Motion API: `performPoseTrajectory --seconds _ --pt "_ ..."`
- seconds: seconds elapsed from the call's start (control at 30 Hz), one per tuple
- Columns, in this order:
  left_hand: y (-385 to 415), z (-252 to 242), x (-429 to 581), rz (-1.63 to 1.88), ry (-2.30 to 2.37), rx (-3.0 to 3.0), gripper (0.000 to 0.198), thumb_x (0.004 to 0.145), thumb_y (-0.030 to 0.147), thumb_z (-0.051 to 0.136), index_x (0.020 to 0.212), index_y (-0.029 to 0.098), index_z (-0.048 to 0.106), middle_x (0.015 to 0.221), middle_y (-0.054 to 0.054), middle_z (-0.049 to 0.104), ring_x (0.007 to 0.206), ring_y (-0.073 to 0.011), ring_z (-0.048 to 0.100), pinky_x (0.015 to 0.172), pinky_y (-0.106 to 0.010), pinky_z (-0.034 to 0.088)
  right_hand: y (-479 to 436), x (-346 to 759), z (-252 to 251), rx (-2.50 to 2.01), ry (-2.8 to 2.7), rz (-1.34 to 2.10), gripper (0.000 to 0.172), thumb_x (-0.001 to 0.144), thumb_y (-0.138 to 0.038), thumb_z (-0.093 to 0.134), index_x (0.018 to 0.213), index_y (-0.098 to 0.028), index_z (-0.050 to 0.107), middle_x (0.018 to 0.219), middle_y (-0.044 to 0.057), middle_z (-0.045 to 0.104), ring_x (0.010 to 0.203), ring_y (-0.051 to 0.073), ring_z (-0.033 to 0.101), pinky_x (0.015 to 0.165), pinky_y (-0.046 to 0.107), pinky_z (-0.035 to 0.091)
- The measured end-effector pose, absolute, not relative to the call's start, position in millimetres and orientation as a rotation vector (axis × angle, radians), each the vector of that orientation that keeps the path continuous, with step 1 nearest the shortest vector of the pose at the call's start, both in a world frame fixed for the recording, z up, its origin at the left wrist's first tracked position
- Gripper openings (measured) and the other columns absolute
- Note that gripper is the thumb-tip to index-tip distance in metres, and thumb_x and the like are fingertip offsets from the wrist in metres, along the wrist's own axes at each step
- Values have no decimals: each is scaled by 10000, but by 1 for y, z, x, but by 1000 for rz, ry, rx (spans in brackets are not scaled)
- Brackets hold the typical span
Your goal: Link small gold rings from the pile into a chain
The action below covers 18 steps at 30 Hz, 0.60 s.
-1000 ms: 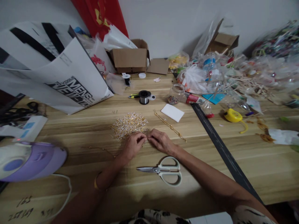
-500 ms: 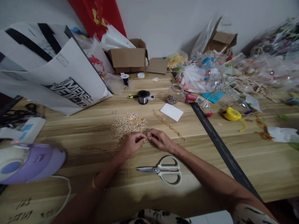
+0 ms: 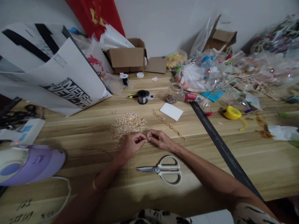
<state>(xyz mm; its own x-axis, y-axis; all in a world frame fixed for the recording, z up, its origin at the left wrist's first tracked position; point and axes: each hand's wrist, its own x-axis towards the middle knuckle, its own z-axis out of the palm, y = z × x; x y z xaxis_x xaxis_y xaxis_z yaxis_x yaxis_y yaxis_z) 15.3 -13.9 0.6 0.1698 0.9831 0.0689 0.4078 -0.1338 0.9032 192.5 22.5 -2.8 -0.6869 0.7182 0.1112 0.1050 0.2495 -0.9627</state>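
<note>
My left hand (image 3: 133, 143) and my right hand (image 3: 160, 140) meet fingertip to fingertip, each in a pinch; whatever is between the fingers is too small to make out. Just behind my left hand lies a pile of small gold and clear beads (image 3: 127, 124). A gold chain (image 3: 169, 125) stretches across the wood behind my right hand. Nearer to me, scissors (image 3: 161, 170) with pale handles lie with their blades pointing left. A thin beaded strand (image 3: 101, 150) is by my left wrist.
Behind are a wire spool (image 3: 142, 97), a white card (image 3: 171, 111) and a jar of beads (image 3: 174, 93). A black strip (image 3: 224, 149) and yellow tape measure (image 3: 232, 113) lie right. A purple-and-white device (image 3: 35, 163) and paper bag (image 3: 70, 77) stand left.
The view has shifted very slightly. Both hands stay together in nearly the same place, with only a tiny shift of the fingers.
</note>
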Motion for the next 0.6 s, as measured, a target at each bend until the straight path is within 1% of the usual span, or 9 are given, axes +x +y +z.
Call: performPoseTrajectory --seconds 0.2,0.33,0.5,0.6 --pt "-15 1 14 884 1371 1863 91 774 212 585 739 149 640 687 -19 654 625 -118 580 586 -202 428 23 193 -6 -751 -1989 1440 219 877 -323 487 807 -119 526 689 -12 448 606 90 359 543 203 279" --pt "-16 1 12 874 1361 1941 158 819 247 538 736 153 633 651 -2 631 601 -108 552 571 -196 403 24 194 -9 -740 -1980 1448 218 874 -331 493 811 -125 523 687 -13 446 605 91 364 541 203 279" --pt "-16 4 12 856 1342 1943 211 839 250 496 700 149 619 600 11 598 563 -102 526 549 -196 384 25 194 -11 -753 -1969 1467 229 872 -347 496 815 -128 531 679 -16 444 598 89 363 540 204 284" --pt "-17 3 12 844 1327 1866 227 846 269 488 698 148 612 611 4 607 567 -105 543 550 -198 402 24 194 -11 -769 -1941 1499 241 864 -361 505 818 -127 536 666 -19 443 586 87 363 530 203 286"
